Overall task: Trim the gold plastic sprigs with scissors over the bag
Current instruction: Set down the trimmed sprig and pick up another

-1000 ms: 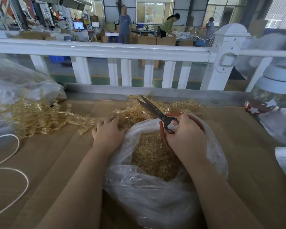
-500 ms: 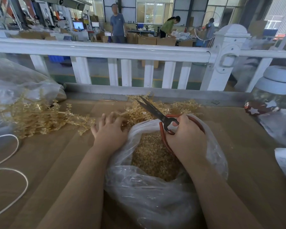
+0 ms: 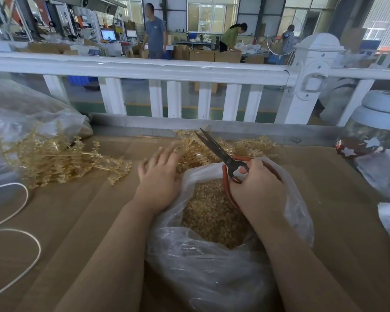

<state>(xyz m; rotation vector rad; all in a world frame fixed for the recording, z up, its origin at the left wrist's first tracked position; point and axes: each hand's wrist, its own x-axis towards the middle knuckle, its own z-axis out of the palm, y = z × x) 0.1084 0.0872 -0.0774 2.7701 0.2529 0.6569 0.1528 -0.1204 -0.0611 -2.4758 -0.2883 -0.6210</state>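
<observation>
Right hand (image 3: 256, 190) grips red-handled scissors (image 3: 221, 154) over bag (image 3: 212, 278), blades pointing 11 o'clock; left hand (image 3: 159, 176) open, fingers spread, reaching sprigs (image 3: 196, 152) at 12 o'clock on counter (image 3: 77, 221). Sprigs look light, springy, tangle-prone; pinch one by main stem

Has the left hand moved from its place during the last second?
Yes. The left hand has opened and lifted slightly toward the white fence, fingers spread over the sprigs.

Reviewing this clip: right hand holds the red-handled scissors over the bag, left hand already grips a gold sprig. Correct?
Not quite. In the head view the left hand is open, fingers spread, holding no sprig. The right hand does hold the red-handled scissors over the bag.
</observation>
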